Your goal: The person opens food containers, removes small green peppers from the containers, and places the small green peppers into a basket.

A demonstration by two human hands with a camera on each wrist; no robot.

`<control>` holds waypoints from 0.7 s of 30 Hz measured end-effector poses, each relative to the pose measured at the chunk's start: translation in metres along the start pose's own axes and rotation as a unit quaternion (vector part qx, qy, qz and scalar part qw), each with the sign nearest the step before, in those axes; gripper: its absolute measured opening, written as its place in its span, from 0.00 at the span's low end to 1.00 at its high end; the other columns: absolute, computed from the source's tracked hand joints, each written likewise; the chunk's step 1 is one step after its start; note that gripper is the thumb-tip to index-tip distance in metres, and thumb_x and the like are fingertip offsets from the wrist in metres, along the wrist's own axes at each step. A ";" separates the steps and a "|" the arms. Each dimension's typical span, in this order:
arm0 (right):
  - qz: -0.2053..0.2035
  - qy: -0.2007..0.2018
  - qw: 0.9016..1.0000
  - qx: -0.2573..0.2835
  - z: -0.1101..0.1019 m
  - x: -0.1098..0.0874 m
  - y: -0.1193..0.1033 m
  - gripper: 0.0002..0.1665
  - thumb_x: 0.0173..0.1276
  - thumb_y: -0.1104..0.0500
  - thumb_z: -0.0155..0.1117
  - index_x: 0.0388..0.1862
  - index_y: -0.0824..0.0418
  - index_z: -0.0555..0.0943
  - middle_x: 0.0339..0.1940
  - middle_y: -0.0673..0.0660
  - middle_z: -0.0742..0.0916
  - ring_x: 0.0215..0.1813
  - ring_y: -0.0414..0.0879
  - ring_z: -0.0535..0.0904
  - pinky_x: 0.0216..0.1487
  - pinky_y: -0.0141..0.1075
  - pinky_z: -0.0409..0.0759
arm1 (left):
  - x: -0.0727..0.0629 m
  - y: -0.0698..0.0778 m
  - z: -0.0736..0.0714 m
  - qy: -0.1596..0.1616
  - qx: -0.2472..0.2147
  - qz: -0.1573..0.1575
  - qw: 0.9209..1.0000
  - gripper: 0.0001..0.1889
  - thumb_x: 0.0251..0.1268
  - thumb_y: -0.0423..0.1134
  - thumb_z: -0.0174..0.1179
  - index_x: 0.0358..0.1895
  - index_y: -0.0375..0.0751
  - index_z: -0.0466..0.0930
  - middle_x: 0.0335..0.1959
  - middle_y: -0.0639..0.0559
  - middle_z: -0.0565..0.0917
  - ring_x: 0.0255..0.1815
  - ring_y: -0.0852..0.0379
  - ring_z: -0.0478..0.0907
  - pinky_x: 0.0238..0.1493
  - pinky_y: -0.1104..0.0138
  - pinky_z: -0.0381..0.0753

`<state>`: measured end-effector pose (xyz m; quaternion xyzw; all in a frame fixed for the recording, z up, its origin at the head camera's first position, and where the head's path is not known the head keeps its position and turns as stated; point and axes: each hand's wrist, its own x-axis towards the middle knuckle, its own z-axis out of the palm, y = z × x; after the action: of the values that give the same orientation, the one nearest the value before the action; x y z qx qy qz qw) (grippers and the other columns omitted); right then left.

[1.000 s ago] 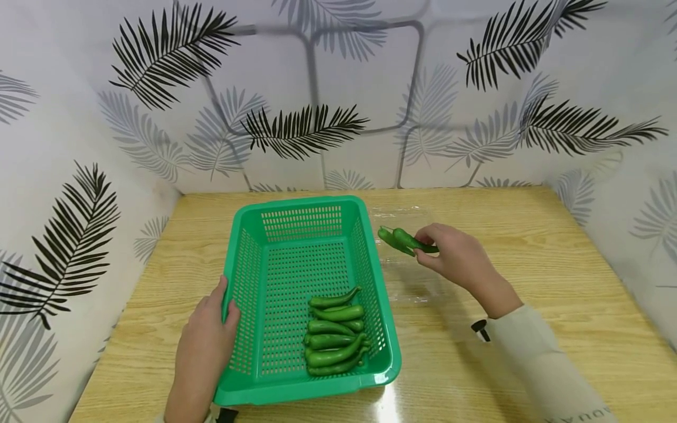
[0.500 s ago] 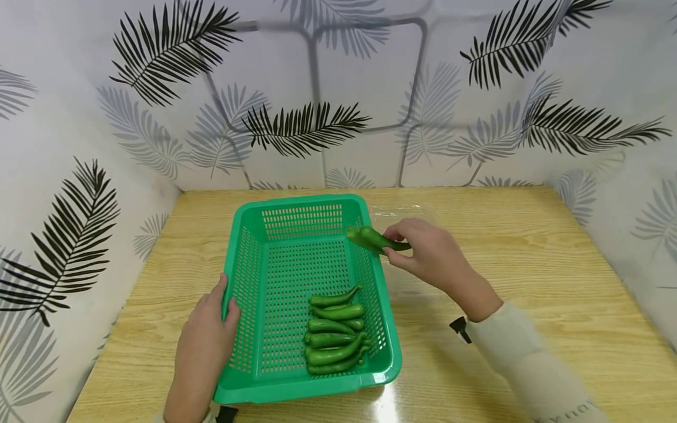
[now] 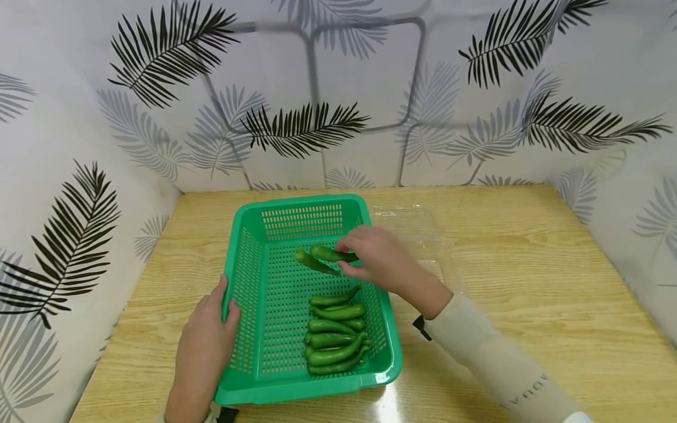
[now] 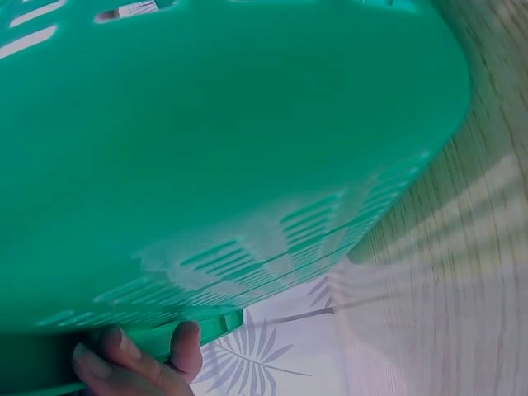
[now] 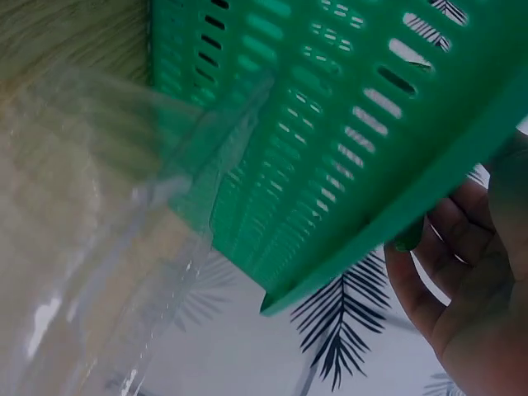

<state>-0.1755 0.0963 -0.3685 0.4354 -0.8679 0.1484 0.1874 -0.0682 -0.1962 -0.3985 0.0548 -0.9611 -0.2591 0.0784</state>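
A green plastic basket (image 3: 296, 395) with slotted walls sits on the table, several green chili peppers (image 3: 333, 341) lined up in its front right part. My left hand (image 3: 206, 341) grips its left rim, thumb on the inner side; the left wrist view shows fingertips (image 4: 186, 346) at that rim. Over the back half of the basket, my right hand (image 3: 381, 261) pinches a green chili pepper (image 3: 325, 253) by its narrow end. Close below it is a second pepper (image 3: 312, 261), its thin tip near the thumb. The right wrist view shows mostly the basket wall (image 5: 330, 140).
A clear plastic container (image 3: 412, 220) stands right of the basket, partly behind my right forearm; it also fills the left of the right wrist view. The wooden table (image 3: 529, 252) meets a leaf-patterned backdrop (image 3: 359, 70) at the back and sides.
My right hand has moved left with the two peppers, from above the clear container, across the basket's right rim, to over the basket's inside. The peppers have spread slightly apart. My left hand stays put.
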 end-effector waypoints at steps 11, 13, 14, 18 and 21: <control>0.019 -0.085 0.996 -0.022 0.015 0.006 -0.006 0.08 0.61 0.54 0.65 0.38 0.54 0.83 0.36 0.45 0.84 0.39 0.42 0.74 0.38 0.36 0.71 | 0.000 -0.001 0.001 0.014 0.001 0.008 1.000 0.27 0.69 0.40 0.47 0.69 0.36 0.60 0.47 0.35 0.77 0.40 0.42 0.77 0.33 0.50 0.76; 0.028 -0.107 0.993 -0.030 0.016 0.007 -0.007 0.08 0.61 0.54 0.65 0.38 0.53 0.83 0.36 0.45 0.84 0.39 0.43 0.73 0.38 0.36 0.69 | 0.000 -0.002 0.002 0.015 0.001 0.009 1.000 0.27 0.69 0.40 0.46 0.69 0.36 0.60 0.47 0.35 0.77 0.41 0.42 0.77 0.33 0.50 0.76; 0.031 -0.116 0.992 -0.037 0.017 0.007 -0.008 0.08 0.60 0.54 0.66 0.38 0.53 0.83 0.36 0.44 0.84 0.38 0.43 0.73 0.37 0.36 0.67 | 0.000 -0.002 0.002 0.015 0.001 0.009 1.000 0.27 0.69 0.40 0.46 0.69 0.36 0.60 0.47 0.35 0.77 0.40 0.42 0.77 0.33 0.50 0.76; 0.035 -0.142 0.987 -0.068 0.023 0.008 -0.010 0.08 0.58 0.53 0.66 0.37 0.52 0.84 0.35 0.44 0.85 0.35 0.43 0.72 0.36 0.35 0.62 | 0.000 -0.002 0.001 0.014 0.001 0.007 1.000 0.27 0.69 0.40 0.47 0.69 0.37 0.60 0.46 0.35 0.77 0.40 0.42 0.77 0.33 0.51 0.76; 0.033 -0.158 0.983 -0.085 0.027 0.008 -0.012 0.07 0.57 0.54 0.67 0.36 0.51 0.85 0.34 0.43 0.85 0.33 0.43 0.71 0.35 0.36 0.60 | 0.000 -0.002 0.001 0.015 0.001 0.006 1.000 0.26 0.69 0.40 0.47 0.69 0.37 0.60 0.47 0.35 0.78 0.40 0.42 0.77 0.33 0.50 0.77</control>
<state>-0.1752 0.0725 -0.3877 0.4066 -0.9101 0.0099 0.0795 -0.0679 -0.1968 -0.4007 0.0531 -0.9604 -0.2569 0.0940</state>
